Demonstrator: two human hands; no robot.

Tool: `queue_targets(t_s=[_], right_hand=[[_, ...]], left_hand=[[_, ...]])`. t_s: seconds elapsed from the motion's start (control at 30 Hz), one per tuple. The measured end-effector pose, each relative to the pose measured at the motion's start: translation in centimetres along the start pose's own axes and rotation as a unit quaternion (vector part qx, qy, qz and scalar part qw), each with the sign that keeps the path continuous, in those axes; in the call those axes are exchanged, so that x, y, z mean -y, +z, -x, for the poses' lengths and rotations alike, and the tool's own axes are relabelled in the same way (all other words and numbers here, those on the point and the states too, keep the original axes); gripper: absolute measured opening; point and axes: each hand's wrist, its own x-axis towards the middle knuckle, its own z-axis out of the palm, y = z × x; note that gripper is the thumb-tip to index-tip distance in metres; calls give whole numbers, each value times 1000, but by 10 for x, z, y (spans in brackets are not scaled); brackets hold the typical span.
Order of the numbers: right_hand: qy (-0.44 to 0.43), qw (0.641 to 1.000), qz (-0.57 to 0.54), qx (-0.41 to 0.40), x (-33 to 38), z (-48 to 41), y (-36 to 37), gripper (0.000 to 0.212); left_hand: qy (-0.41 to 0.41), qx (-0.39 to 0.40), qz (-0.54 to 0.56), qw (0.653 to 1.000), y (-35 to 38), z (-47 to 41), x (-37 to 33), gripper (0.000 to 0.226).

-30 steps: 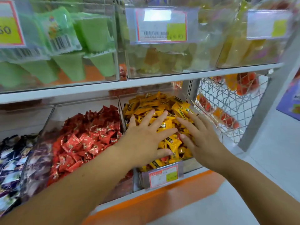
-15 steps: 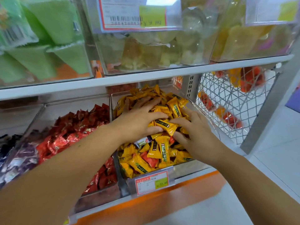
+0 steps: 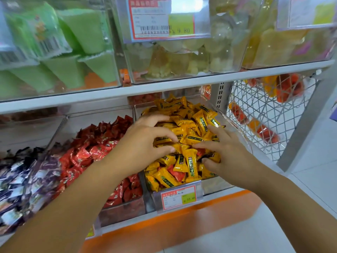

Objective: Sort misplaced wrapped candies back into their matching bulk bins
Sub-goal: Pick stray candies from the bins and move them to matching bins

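Our left hand [image 3: 145, 143] curls into the glossy yellow wrapped candies [image 3: 184, 125], grip unclear; our right hand [image 3: 224, 157] beside it rests spread.

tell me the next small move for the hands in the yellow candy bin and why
Probably pinch the red-wrapped candy lying among the yellow wrapped candies near the front wall of the clear plastic bin with the right hand, whose thumb is close by; it matches the red candies piled to the left.
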Motion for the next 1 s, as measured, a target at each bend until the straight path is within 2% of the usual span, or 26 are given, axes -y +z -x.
queue_targets(t_s=[0.13,0.27,0.37,0.5,0.6,0.7,0.8,0.87,0.93,1.0], right_hand=[[22,999,30,-9,0,-5,4,39],[32,998,24,-43,2,-8,7,22],[25,997,-1,-77,-1,-7,2,13],[18,988,-29,-153,4,-2,-4,12],[-8,974,-62,-217,20,0,-7,14],[-36,968,-135,-211,40,-2,0,13],[-49,967,-165,-185,59,-14,13,11],[-69,961,-167,-207,75,-24,22,11],[-93,949,-174,-246,97,-35,30,15],[-129,953,-152,-226,120,-45,36,23]], left_hand=[[-16,-15,11,1000,2,25,4,17],[-12,-3,16,1000,11,38,5,16],[-4,3,7,1000,13,43,0,23],[22,18,-25,999,14,45,-6,38],[18,-45,-3,999,4,48,2,33],[-35,-104,2,994,-13,57,14,20],[-75,-120,-15,990,-29,73,26,11],[-89,-128,-23,987,-38,84,34,11],[-99,-142,-28,985,-47,93,41,10],[-95,-162,-38,981,-54,99,46,9]])
